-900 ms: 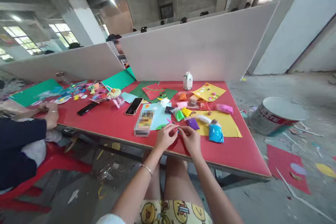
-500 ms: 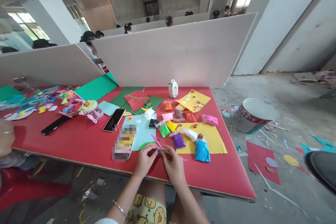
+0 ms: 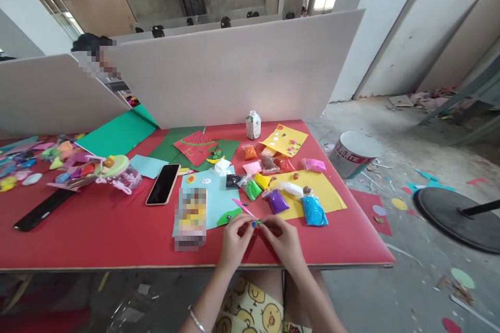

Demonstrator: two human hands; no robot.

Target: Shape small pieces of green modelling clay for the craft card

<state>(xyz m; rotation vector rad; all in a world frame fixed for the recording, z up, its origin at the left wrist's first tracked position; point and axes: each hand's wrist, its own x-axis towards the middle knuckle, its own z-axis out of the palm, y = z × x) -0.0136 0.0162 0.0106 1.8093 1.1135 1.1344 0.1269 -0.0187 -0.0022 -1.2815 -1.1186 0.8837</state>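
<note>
My left hand [image 3: 236, 242] and my right hand [image 3: 287, 242] meet above the red table's front edge, fingertips pinched together. Between them is a small piece of green clay [image 3: 258, 222]; a blue spot shows at the left fingertips, and I cannot tell if it is clay. Just beyond my fingers lies a pink clay tool [image 3: 242, 207]. A light blue sheet [image 3: 213, 203] with a green clay shape [image 3: 229, 216] on it is close to my left hand. Bags of purple clay [image 3: 277, 201], blue clay [image 3: 313, 211] and green clay [image 3: 251, 188] lie beyond my right hand.
Left of my hands are a phone with a blurred screen [image 3: 190, 218] and a dark phone [image 3: 163, 184]. A small carton [image 3: 253, 125] stands before the white partition [image 3: 234, 73]. A bucket [image 3: 353, 155] and paper scraps are on the floor to the right.
The view has turned right and down, so the table things sit farther left. My hands stay pinched together, and green clay now shows between the fingertips.
</note>
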